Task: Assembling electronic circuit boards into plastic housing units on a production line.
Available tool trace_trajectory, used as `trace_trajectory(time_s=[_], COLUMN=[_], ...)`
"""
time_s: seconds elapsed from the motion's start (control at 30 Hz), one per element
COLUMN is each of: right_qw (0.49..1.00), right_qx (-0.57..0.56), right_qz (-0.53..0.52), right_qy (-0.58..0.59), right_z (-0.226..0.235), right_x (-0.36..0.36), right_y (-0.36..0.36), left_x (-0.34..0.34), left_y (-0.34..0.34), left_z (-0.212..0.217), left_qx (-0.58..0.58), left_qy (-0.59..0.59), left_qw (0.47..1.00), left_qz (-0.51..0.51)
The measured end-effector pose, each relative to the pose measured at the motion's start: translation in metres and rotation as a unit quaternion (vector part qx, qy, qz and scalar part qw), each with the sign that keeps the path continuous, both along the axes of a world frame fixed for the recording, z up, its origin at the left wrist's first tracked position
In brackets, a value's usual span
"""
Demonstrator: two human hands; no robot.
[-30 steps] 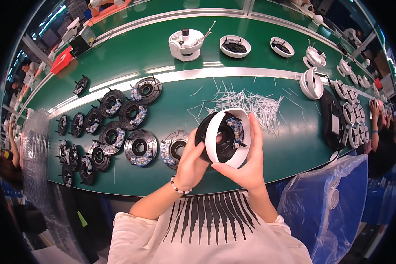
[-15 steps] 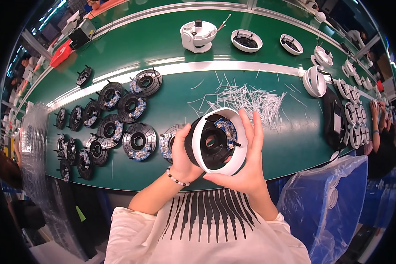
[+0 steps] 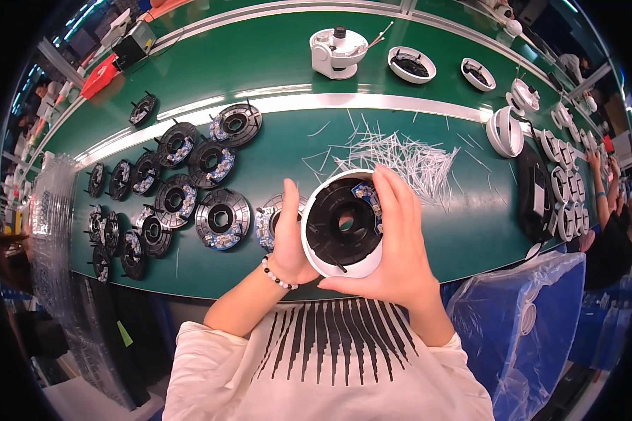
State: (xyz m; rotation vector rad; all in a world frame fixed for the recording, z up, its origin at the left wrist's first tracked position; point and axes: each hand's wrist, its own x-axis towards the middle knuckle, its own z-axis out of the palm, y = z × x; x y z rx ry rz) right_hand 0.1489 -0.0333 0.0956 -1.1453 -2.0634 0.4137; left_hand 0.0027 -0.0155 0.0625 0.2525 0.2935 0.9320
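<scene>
A white round housing point(image 3: 364, 269), like a camera shell, is held up in front of my chest. Inside its rim lies a black plastic disc point(image 3: 323, 217) with a hole at its centre and a blue circuit board point(image 3: 367, 197) at the upper right. My right hand point(image 3: 402, 242) wraps the housing's right side, its fingers reaching over the rim onto the board and its thumb below. My left hand point(image 3: 293, 242) supports the left side, thumb pointing up and the other fingers hidden behind the shell.
Several black discs with circuit boards point(image 3: 221, 219) lie on the green table at left. White strips point(image 3: 414, 165) are heaped beyond my hands. White shells point(image 3: 505, 132) and a black case point(image 3: 534, 193) stand at right. A white camera body point(image 3: 337, 52) sits farther back.
The housing has turned to face me more squarely, and the black disc no longer sticks out at its left. My right fingers have come in over the rim; my left thumb has straightened upward.
</scene>
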Motion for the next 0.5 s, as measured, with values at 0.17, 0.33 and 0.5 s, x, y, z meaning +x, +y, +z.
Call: trace_trajectory(time_s=[0.17,0.33,0.5], right_qw=[0.999,1.0,0.994], right_qx=[-0.015,-0.006,-0.018], right_qz=[0.038,0.02,0.098], right_qy=[-0.024,-0.017,-0.044], right_z=[0.004,0.003,0.015], right_x=[0.004,0.003,0.009], right_y=[0.008,0.007,0.011], left_x=[-0.002,-0.005,-0.013], left_y=[0.001,0.004,0.004], left_z=[-0.009,-0.014,-0.013], left_qx=[0.003,0.093,0.043], left_qy=[-0.006,0.019,-0.016], left_qw=[1.0,0.995,0.996], left_qz=[-0.017,-0.019,-0.08])
